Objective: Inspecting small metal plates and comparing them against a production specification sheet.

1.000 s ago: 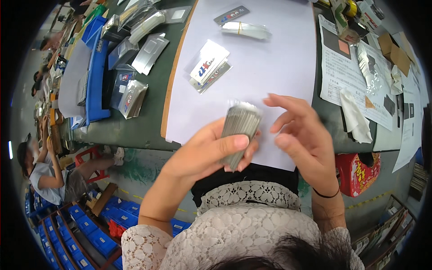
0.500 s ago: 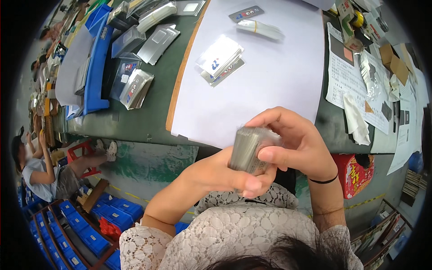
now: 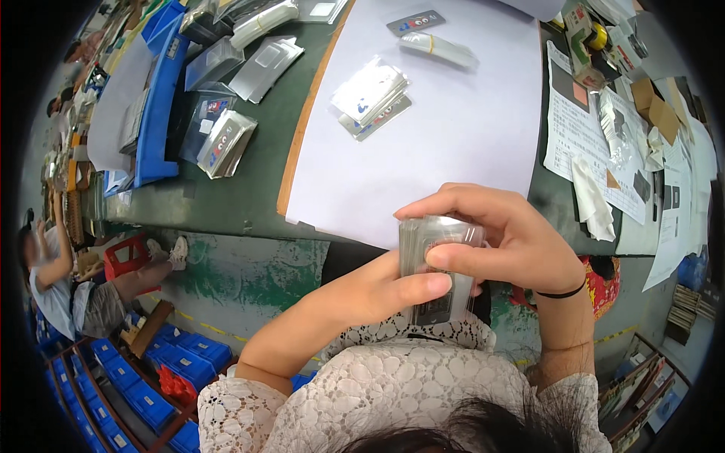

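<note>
Head view: a thick stack of clear plastic sleeves [image 3: 438,266] is held close to the body, below the green tabletop [image 3: 257,189] edge, grasped in the grip of the left hand [image 3: 385,291] and the right hand [image 3: 513,241]. A large white paper sheet [image 3: 423,143] is spread on the tabletop.

A packing workshop: a green workbench [image 3: 249,196] carries a white work sheet [image 3: 423,151] with stacks of clear-bagged cards [image 3: 371,97]. Left of the sheet lie more packets and blue trays [image 3: 158,106]; below the bench, blue bins [image 3: 136,385] and a seated co-worker [image 3: 60,287].
</note>
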The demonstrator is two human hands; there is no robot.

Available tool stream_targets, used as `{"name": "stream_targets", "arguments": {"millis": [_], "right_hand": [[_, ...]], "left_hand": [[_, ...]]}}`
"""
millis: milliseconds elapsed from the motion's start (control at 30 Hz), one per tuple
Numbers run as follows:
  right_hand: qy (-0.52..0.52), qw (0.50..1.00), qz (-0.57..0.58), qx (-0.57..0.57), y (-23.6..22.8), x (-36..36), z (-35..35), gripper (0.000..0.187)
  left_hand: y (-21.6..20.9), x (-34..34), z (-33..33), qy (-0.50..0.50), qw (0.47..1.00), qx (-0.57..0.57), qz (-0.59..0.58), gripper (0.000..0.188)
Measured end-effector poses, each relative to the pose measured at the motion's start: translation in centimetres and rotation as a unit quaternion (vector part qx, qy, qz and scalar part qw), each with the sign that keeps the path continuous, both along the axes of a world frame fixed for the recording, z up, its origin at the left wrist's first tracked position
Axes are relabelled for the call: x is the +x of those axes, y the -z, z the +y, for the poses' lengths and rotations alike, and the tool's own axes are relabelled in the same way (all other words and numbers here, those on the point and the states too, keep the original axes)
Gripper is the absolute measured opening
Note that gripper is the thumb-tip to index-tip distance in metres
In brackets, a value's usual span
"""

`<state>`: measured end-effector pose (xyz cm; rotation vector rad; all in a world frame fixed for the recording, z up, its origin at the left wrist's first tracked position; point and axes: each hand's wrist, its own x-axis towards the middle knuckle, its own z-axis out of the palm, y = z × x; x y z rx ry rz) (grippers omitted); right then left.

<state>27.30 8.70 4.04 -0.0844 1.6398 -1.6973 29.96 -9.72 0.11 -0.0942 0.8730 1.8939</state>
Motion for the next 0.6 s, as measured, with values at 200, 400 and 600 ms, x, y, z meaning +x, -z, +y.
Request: {"name": "stream_targets", "arguments": {"millis": [200, 400, 600], "right_hand": [[-0.02, 0.982, 0.186, -0.001, 2.4, -0.6, -0.4, 0.036], [0.159, 0.938, 0.302, 0.065, 3.7, 1.2, -1.7, 0.031], [0.198, 0.932, 0.287, 0.099, 3.8, 4.0, -2.4, 0.028]], "left_hand": [[2.1, -0.5, -1.6, 0.004, 0.995, 0.099, -0.008, 0.052], [1.3, 1.1, -1.2, -0.149, 0.989, 0.024, -0.008, 0.046], [0.9, 1.5, -1.0, -0.167, 0.986, 0.007, -0.021, 0.059]]}}
